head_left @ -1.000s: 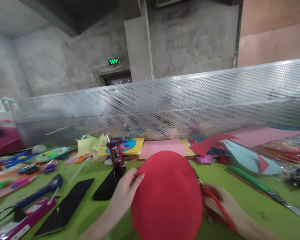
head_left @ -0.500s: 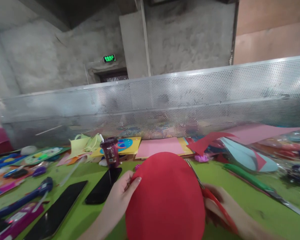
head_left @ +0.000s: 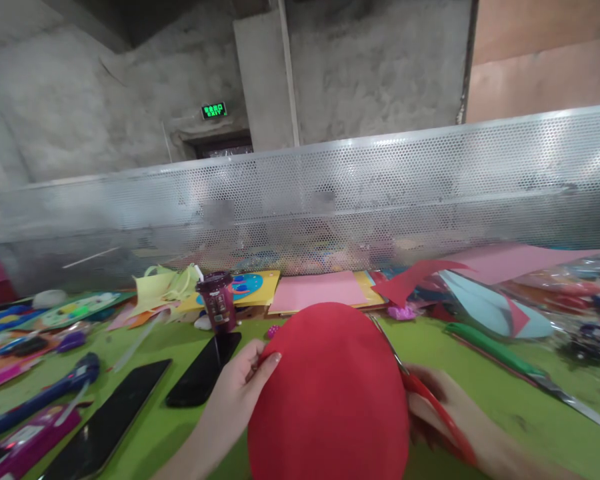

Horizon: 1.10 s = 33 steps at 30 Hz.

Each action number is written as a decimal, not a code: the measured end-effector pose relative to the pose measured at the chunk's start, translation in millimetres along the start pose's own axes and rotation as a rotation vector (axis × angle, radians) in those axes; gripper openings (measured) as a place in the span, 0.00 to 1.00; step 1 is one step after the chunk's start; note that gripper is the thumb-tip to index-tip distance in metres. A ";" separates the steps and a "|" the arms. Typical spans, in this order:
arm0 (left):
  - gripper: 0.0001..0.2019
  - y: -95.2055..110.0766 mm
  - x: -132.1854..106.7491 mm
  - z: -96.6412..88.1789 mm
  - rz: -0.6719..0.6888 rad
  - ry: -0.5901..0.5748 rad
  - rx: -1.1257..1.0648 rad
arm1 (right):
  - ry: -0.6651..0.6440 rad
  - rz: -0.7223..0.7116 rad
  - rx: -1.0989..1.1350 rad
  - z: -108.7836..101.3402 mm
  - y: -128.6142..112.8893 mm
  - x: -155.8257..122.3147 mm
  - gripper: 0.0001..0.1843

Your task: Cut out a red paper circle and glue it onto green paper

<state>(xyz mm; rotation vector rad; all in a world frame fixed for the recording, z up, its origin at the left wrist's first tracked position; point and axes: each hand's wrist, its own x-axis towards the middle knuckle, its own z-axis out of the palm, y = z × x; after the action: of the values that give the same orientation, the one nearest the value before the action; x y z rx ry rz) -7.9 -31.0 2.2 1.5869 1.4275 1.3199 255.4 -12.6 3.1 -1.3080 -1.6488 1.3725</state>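
Note:
A large rounded sheet of red paper (head_left: pixel 330 393) is held up in front of me. My left hand (head_left: pixel 247 377) pinches its left edge, thumb on the near face and fingers behind. On the other side, my right hand (head_left: pixel 435 400) is wrapped round the red handles of a pair of scissors (head_left: pixel 433 400). One metal blade lies along the paper's right edge; the other blade is hidden behind the sheet. The fingers of my right hand are partly covered by the handles and the paper.
On the green table (head_left: pixel 485 400), two black phones (head_left: pixel 205 370) and a glue gun (head_left: pixel 43 393) lie left. A purple cup (head_left: pixel 217 303) stands behind them. A green-handled knife (head_left: pixel 505 353) lies right. Coloured paper (head_left: pixel 320 291) lines the back, before a perforated metal screen (head_left: pixel 300 200).
The view has shifted slightly, so the background sits a little further left and up. Both hands keep their hold on the red paper and the scissors, with hardly any movement.

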 end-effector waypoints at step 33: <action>0.12 4.5 -2.0 0.7 -0.012 0.013 -0.040 | -0.069 -0.094 -0.070 -4.6 11.0 6.4 0.09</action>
<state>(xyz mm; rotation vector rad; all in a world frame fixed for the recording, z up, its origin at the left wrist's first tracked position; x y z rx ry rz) -5.6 -33.7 5.6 1.5445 1.4074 1.3464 260.8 -5.4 -7.0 -1.2179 -1.7965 1.3275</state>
